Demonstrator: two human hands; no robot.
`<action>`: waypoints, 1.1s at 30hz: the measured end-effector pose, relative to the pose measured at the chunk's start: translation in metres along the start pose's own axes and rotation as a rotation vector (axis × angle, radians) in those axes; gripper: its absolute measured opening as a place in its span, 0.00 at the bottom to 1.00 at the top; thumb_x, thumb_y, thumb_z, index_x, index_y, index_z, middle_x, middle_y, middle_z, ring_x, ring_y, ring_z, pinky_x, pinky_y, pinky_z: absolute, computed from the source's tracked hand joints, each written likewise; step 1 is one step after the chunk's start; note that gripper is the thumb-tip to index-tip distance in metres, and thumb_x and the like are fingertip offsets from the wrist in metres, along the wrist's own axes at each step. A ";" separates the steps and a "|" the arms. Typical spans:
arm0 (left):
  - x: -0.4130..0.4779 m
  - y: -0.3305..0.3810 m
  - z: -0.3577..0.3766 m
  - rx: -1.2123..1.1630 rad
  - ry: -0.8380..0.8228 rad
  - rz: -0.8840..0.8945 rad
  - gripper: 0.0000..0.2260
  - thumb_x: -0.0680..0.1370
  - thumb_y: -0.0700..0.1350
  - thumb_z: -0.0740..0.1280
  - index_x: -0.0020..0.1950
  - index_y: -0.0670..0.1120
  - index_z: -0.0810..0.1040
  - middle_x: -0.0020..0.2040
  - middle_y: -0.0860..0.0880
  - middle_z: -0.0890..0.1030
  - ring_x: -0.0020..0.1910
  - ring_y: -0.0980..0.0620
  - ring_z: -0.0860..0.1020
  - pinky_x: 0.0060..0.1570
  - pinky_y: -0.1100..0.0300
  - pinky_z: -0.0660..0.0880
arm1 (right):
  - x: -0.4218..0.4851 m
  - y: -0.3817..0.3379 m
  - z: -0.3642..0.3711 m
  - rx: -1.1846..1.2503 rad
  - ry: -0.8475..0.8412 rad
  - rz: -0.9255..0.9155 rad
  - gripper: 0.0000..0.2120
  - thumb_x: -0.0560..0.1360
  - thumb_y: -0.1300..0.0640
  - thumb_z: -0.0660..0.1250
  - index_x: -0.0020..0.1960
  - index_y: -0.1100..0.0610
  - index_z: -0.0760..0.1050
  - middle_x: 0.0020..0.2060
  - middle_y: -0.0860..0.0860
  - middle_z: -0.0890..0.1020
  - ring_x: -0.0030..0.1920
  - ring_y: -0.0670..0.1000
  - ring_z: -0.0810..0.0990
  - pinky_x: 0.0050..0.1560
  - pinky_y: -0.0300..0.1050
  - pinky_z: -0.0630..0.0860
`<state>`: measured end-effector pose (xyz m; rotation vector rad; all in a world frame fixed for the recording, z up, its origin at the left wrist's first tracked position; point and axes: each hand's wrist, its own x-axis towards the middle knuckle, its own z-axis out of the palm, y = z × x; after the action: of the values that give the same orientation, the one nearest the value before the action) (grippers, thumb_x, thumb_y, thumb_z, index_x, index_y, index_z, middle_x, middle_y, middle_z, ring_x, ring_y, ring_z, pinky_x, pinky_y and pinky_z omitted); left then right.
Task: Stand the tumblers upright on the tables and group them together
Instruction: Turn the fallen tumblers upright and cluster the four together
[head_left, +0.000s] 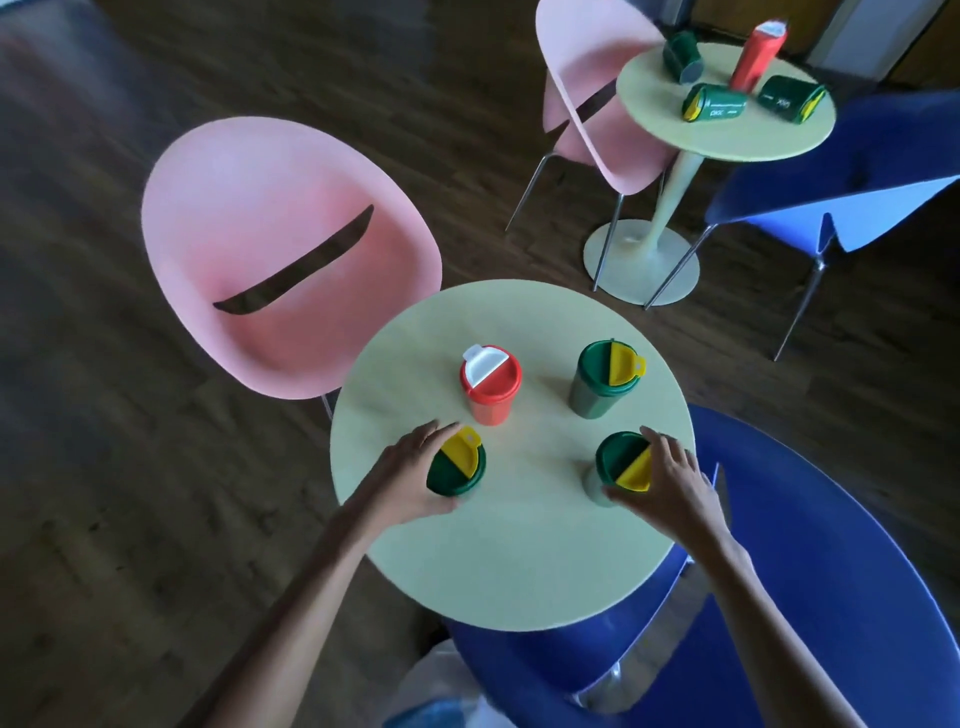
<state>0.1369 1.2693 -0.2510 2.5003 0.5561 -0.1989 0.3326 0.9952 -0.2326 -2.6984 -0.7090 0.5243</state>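
**Four tumblers standing on the near desk**

Head view: my left hand (410, 480) wraps the near-left green plastic tumbler with a yellow-flap lid (460, 470). My right hand (672, 480) grips its near-right twin (618, 457). Both stand on the round pale-green desk (519, 566), with a red white-flapped tumbler (491, 389) and another green tumbler (597, 387) behind them (all apart). On the far desk (737, 143), toppled green tumblers (714, 104) lie on their sides.
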 end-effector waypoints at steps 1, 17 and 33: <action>0.001 -0.003 0.001 -0.002 -0.002 0.012 0.44 0.63 0.60 0.72 0.75 0.57 0.56 0.75 0.50 0.61 0.72 0.50 0.64 0.66 0.54 0.67 | 0.000 -0.002 0.001 -0.014 -0.006 0.010 0.47 0.63 0.37 0.73 0.74 0.51 0.56 0.69 0.51 0.66 0.68 0.55 0.66 0.61 0.55 0.71; 0.001 0.001 0.004 -0.252 0.096 0.023 0.38 0.63 0.46 0.76 0.71 0.54 0.64 0.65 0.54 0.69 0.64 0.57 0.68 0.58 0.71 0.62 | 0.000 -0.017 0.003 0.014 0.020 0.039 0.42 0.64 0.45 0.76 0.72 0.52 0.61 0.66 0.54 0.70 0.62 0.56 0.71 0.50 0.50 0.76; 0.010 0.024 0.010 -0.311 0.257 -0.149 0.38 0.62 0.47 0.74 0.70 0.58 0.64 0.63 0.52 0.69 0.60 0.52 0.72 0.53 0.58 0.75 | 0.011 -0.096 0.032 0.035 -0.049 -0.154 0.42 0.63 0.44 0.75 0.71 0.50 0.60 0.65 0.49 0.68 0.64 0.53 0.69 0.51 0.47 0.75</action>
<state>0.1559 1.2488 -0.2494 2.1940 0.8129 0.1464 0.2886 1.0865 -0.2283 -2.5799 -0.9035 0.5597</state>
